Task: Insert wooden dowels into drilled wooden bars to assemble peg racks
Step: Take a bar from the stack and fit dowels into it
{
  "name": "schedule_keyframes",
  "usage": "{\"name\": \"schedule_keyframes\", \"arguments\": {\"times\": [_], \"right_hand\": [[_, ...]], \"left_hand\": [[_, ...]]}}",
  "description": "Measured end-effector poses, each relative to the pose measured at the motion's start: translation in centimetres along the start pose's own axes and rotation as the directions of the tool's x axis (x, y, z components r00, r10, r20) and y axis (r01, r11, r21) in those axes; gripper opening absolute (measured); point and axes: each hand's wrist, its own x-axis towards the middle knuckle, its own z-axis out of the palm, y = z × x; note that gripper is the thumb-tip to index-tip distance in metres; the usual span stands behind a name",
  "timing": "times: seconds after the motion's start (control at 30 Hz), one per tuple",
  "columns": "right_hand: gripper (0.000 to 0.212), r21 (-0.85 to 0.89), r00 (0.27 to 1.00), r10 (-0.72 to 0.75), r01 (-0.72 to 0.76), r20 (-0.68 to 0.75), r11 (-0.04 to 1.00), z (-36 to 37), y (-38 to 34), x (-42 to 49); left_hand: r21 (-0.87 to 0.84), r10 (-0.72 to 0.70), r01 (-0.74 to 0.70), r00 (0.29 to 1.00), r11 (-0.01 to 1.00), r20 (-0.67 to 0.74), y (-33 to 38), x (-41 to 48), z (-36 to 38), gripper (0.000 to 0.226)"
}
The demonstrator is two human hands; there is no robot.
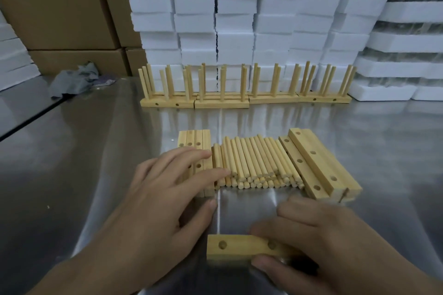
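Observation:
A drilled wooden bar (236, 248) lies flat near the front edge, two holes showing. My right hand (318, 244) grips its right part between thumb and fingers. My left hand (165, 189) is spread open, fingertips reaching over the left stack of drilled bars (194, 137) onto the pile of dowels (256, 160). It holds nothing. More drilled bars (316, 163) lie at an angle right of the dowels. Several finished peg racks (244, 97) stand in a row at the back.
The work surface is a shiny metal table (383, 151). White foam blocks (239, 7) are stacked behind the racks, cardboard boxes (60, 7) at the back left. A crumpled grey cloth (74, 80) lies at the back left of the table.

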Motion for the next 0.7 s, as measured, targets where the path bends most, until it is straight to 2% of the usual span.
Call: {"name": "schedule_keyframes", "arguments": {"times": [0.13,0.23,0.33,0.47,0.6,0.7], "right_hand": [[0.028,0.037,1.000,-0.013,0.013,0.001,0.999,-0.1,-0.3,-0.3],[0.028,0.025,1.000,0.001,-0.002,0.008,1.000,-0.5,-0.6,-0.6],[0.033,0.035,1.000,0.025,-0.025,-0.003,0.999,-0.6,-0.8,-0.9],[0.035,0.023,0.999,0.037,-0.037,0.015,0.999,-0.7,-0.9,-0.9],[0.032,0.054,0.997,0.067,-0.069,0.036,0.996,-1.0,-1.1,-1.0],[0.032,0.045,0.997,0.065,-0.066,0.041,0.997,-1.0,-1.1,-0.8]], "left_hand": [[-0.078,-0.023,0.018,0.998,0.997,-0.063,0.5,0.1,-0.5,0.036],[-0.165,-0.101,0.083,0.990,0.983,-0.103,0.3,0.6,-0.7,0.026],[-0.212,-0.146,0.122,0.984,0.970,-0.104,0.5,1.5,-0.8,0.032],[-0.184,-0.068,0.049,0.993,0.982,-0.100,1.1,3.0,-0.9,0.029],[-0.046,0.068,-0.068,0.998,0.997,-0.010,1.5,4.5,-0.9,0.037],[0.023,0.124,-0.124,0.992,0.992,0.002,1.3,4.7,0.0,0.040]]}}
